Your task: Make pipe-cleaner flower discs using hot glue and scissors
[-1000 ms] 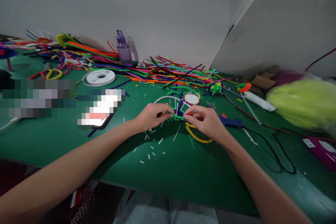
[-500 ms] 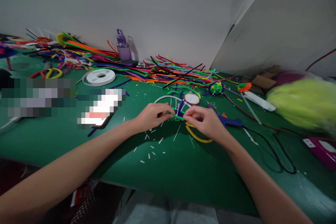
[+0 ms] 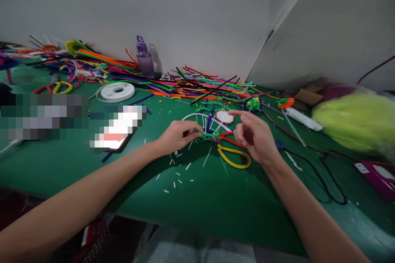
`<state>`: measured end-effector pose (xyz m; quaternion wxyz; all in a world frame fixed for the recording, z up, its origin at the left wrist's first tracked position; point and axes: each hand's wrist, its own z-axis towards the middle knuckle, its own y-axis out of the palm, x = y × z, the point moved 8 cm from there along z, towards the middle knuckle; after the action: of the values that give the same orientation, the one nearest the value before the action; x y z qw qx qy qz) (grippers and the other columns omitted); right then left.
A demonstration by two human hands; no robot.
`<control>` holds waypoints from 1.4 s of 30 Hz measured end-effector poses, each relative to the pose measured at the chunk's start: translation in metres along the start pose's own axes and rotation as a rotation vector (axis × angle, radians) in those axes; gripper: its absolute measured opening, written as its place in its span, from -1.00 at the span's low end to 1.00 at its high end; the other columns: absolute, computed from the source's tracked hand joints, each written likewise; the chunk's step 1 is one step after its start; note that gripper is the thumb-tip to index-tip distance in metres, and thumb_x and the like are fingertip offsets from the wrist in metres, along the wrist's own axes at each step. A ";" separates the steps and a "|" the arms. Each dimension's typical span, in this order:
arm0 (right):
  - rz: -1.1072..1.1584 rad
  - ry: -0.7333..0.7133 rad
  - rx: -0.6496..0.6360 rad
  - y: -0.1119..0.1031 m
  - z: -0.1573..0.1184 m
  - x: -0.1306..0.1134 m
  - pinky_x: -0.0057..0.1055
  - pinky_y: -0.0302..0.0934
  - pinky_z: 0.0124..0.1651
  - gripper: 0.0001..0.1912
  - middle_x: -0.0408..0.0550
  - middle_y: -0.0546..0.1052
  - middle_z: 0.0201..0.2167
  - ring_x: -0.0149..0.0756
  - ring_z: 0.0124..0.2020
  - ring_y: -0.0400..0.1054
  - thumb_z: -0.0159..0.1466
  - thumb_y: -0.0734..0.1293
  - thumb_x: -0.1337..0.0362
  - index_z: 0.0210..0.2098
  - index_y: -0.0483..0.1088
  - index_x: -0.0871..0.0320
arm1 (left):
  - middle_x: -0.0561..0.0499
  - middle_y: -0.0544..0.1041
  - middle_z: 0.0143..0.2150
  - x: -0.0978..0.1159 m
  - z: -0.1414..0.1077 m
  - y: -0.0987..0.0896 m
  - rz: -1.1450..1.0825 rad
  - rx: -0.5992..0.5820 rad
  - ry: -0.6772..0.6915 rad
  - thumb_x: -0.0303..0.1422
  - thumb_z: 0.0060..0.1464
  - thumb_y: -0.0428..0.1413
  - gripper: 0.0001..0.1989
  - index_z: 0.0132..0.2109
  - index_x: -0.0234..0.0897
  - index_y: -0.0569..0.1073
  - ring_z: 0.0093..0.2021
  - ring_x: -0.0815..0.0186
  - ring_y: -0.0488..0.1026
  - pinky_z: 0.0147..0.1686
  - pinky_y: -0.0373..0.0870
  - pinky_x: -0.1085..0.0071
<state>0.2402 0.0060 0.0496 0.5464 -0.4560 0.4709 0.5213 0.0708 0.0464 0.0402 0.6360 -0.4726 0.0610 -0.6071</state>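
Observation:
Thumb and fingers of my left hand [image 3: 182, 136] pinch the edge of a small green ring piece [image 3: 211, 134], with blue fuzzy stems [image 3: 210, 121] and thin white strips rising from it. To its right, my right hand [image 3: 254, 133] is off the piece, index finger stretched out to the left and the other fingers curled loosely, with nothing seen in them. The index fingertip is near a round white disc with a red rim [image 3: 225, 116]. Pliers with one red and one yellow handle [image 3: 235, 159] lie under and beside the piece, partly hidden by my right hand.
White ribbon spool [image 3: 117, 92], lit phone [image 3: 119, 127] and purple bottle [image 3: 145, 59] stand or lie left. Coloured pipe cleaners [image 3: 203, 84] line the wall. White scraps [image 3: 174, 185] are scattered in front. A blue tool's black cable [image 3: 321, 189] and a yellow-green bag [image 3: 352, 119] are right.
My right hand has let go of the piece and moved right and slightly up, its index finger now extended. The red pliers handle shows more. My left hand has stayed in place.

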 end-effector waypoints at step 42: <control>0.261 0.158 -0.204 0.016 -0.003 0.015 -0.61 -0.27 -0.72 -0.97 -0.37 0.12 -0.85 -0.64 -0.80 -0.14 0.15 0.32 0.35 -0.38 0.39 0.19 | 0.18 0.18 -0.61 -0.004 0.001 0.000 -0.014 0.003 -0.050 -0.33 0.12 0.05 -0.87 -0.26 -0.28 0.45 -0.59 0.52 0.12 -0.51 0.22 0.54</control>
<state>0.2240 0.0056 0.0342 0.3862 -0.4837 0.5122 0.5955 0.0699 0.0505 0.0388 0.6337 -0.4872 0.0408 -0.5995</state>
